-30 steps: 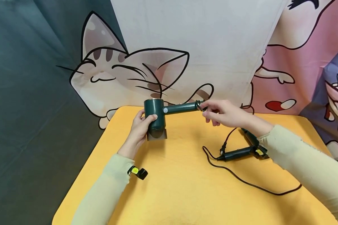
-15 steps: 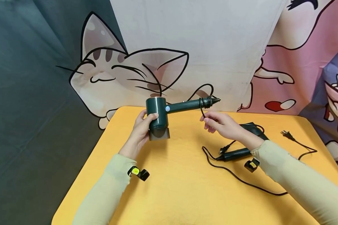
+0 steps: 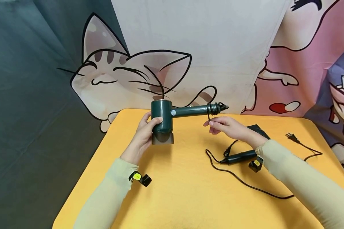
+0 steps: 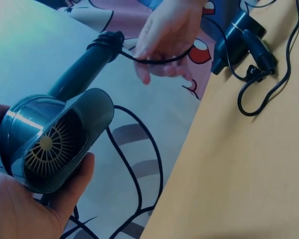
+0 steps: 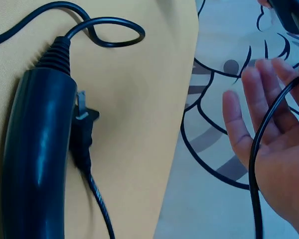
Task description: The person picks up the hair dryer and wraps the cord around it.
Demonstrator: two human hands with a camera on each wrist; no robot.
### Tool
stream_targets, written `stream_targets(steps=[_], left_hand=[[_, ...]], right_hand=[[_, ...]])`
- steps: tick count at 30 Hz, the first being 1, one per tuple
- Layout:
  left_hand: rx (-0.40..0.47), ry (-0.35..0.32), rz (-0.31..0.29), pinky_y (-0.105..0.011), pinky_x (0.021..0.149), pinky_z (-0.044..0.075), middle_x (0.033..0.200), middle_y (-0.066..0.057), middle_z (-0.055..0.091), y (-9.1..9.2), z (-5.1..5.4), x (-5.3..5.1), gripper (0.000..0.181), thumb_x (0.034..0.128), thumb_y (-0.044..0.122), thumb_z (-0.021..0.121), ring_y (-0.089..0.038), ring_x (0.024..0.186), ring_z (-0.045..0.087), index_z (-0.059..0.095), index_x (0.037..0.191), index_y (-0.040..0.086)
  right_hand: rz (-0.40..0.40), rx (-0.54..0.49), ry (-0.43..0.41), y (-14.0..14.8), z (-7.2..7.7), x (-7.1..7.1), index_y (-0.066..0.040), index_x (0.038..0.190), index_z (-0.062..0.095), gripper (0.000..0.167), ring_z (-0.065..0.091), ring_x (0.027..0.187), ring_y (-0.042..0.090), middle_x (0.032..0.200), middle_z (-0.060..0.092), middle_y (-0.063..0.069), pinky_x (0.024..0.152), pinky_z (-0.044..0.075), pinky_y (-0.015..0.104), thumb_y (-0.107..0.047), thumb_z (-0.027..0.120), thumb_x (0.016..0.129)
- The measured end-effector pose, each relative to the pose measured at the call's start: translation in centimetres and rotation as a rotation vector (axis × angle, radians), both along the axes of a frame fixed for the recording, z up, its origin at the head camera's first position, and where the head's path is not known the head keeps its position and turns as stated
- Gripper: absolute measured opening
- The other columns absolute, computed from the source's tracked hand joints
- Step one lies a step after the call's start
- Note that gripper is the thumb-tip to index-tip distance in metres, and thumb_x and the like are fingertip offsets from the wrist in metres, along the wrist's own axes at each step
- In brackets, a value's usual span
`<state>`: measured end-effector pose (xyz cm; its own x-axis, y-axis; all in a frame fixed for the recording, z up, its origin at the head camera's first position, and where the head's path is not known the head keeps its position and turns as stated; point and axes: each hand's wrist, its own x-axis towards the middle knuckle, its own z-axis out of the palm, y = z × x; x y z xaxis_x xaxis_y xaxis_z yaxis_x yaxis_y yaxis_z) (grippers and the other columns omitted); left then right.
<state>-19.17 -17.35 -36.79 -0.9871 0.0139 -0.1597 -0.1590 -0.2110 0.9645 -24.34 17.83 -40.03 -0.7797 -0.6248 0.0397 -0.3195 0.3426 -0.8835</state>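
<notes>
Gripping hand: the left hand (image 3: pixel 143 135) has its fingers curled round the barrel of a dark green hair dryer (image 3: pixel 162 111), thumb lying across the near side.
Pinching hand: the right hand (image 3: pixel 225 127) nips a black power cord (image 3: pixel 209 114) between thumb and index finger; in the right wrist view its other fingers are loosely spread and the cord crosses the palm.
Held dryer: up above the table's far side, barrel roughly upright, handle pointing right.
Nozzle: a smoke-grey concentrator nozzle (image 3: pixel 163 139) faces down; the left wrist view looks into it at a spoked grille (image 4: pixel 49 152).
Cord wrap: several turns round the handle's end, one strand dropping to the pinching fingers.
Second dryer: another dark hair dryer (image 4: pixel 239 40) lies on the yellow table (image 3: pixel 175 194) at the right, partly behind the right forearm, its cord looping across the tabletop.
Plugs: one two-pin plug (image 3: pixel 226 152) beside that dryer's handle, another plug (image 3: pixel 293 137) farther right.
Wrists: pale green sleeves (image 3: pixel 103 197), a small black camera (image 3: pixel 140 178) at the left cuff.
Backdrop: a cloth with a smiling cartoon cat (image 3: pixel 103 71).
</notes>
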Motion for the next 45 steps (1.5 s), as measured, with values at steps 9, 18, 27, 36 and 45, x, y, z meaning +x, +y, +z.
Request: stream_targets(steps=[9, 18, 27, 36, 45], left_hand=[[0.013, 0.052, -0.062, -0.040, 0.093, 0.059, 0.143, -0.024, 0.052, -0.4, 0.6, 0.4, 0.058, 0.0940, 0.015, 0.065, -0.036, 0.114, 0.064, 0.043, 0.148, 0.014], [-0.043, 0.082, -0.122, -0.039, 0.095, 0.058, 0.138, -0.025, 0.056, -0.7, 0.5, 0.8, 0.061, 0.0941, 0.014, 0.064, -0.030, 0.109, 0.068, 0.041, 0.150, 0.012], [-0.121, 0.103, -0.140, -0.037, 0.098, 0.057, 0.143, -0.027, 0.058, -0.9, 0.4, 0.6, 0.069, 0.0937, 0.013, 0.067, -0.027, 0.109, 0.070, 0.039, 0.157, 0.011], [-0.170, 0.108, -0.172, -0.036, 0.099, 0.056, 0.145, -0.026, 0.058, -0.8, -0.1, 0.3, 0.074, 0.0935, 0.009, 0.069, -0.030, 0.114, 0.068, 0.039, 0.161, 0.011], [-0.218, 0.124, -0.186, -0.045, 0.099, 0.057, 0.147, -0.024, 0.057, -0.4, -0.4, -0.1, 0.077, 0.0941, 0.011, 0.071, -0.036, 0.118, 0.067, 0.039, 0.163, 0.015]], right_hand=[[0.104, 0.099, -0.213, 1.8, 1.7, -1.4, -0.002, 0.128, 0.073, 0.039, 0.064, 0.077, 0.023, 0.090, 0.063, 0.011, 0.077, 0.059, 0.036, -0.031, 0.050, 0.115], [0.031, 0.207, -0.187, 3.3, 5.1, -3.0, 0.005, 0.118, 0.071, 0.018, 0.056, 0.067, 0.019, 0.077, 0.060, 0.009, 0.064, 0.051, 0.030, -0.005, 0.061, 0.107], [0.082, 0.398, -0.088, 2.8, 9.3, -5.0, -0.008, 0.104, 0.073, 0.016, 0.052, 0.065, 0.016, 0.080, 0.059, 0.003, 0.055, 0.045, 0.027, -0.013, 0.059, 0.110], [0.273, 0.721, 0.020, -0.1, 13.4, -6.1, -0.009, 0.083, 0.063, 0.029, 0.054, 0.057, 0.015, 0.069, 0.057, 0.001, 0.054, 0.045, 0.029, -0.028, 0.073, 0.103], [0.281, 0.868, 0.198, -3.2, 15.8, -5.2, -0.010, 0.085, 0.064, 0.027, 0.058, 0.057, 0.015, 0.074, 0.063, 0.005, 0.060, 0.045, 0.031, -0.027, 0.075, 0.102]])
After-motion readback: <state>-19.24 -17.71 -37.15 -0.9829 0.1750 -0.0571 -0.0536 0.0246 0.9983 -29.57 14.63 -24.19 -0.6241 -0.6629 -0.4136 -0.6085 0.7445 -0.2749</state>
